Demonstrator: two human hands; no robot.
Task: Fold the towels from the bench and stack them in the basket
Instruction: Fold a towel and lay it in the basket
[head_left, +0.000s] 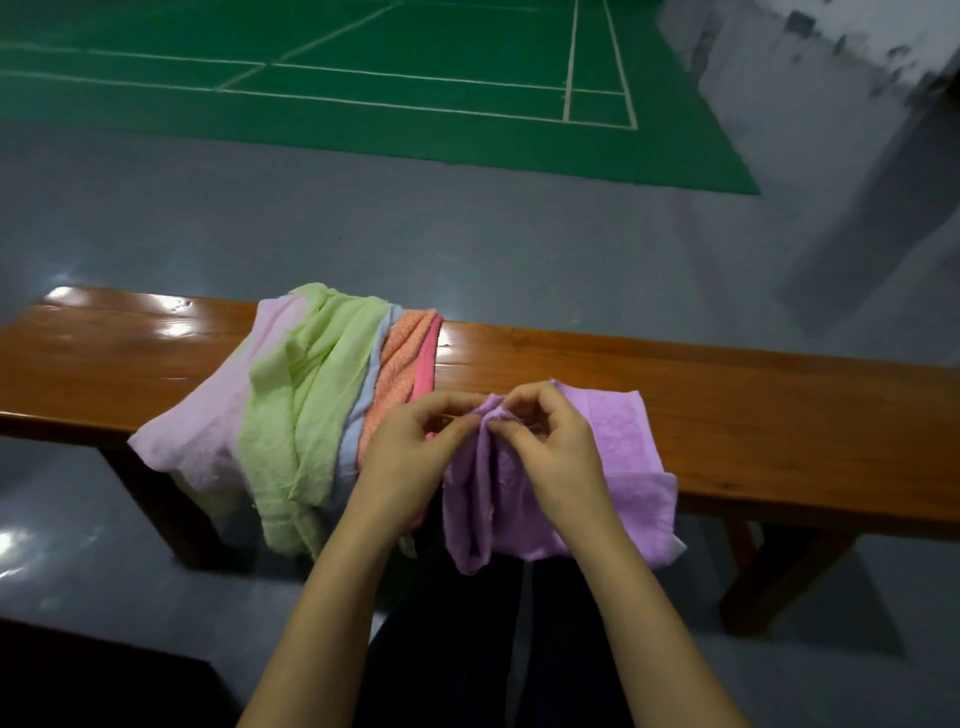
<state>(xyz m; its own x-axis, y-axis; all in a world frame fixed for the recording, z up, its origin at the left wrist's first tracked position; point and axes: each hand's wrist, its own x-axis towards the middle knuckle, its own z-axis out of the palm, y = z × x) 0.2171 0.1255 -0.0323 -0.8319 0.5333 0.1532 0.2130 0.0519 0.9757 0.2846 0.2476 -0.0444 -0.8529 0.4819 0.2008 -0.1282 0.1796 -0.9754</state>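
Purple towel (613, 467) pinched between left hand (410, 452); right hand (550, 447)

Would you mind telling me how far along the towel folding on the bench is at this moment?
Done: nothing shows as finished; no basket is in view. In hand: the left hand and right hand both pinch the purple towel at its bunched top edge. Left: the unfolded pile of pink, green, blue and orange towels draped over the bench.
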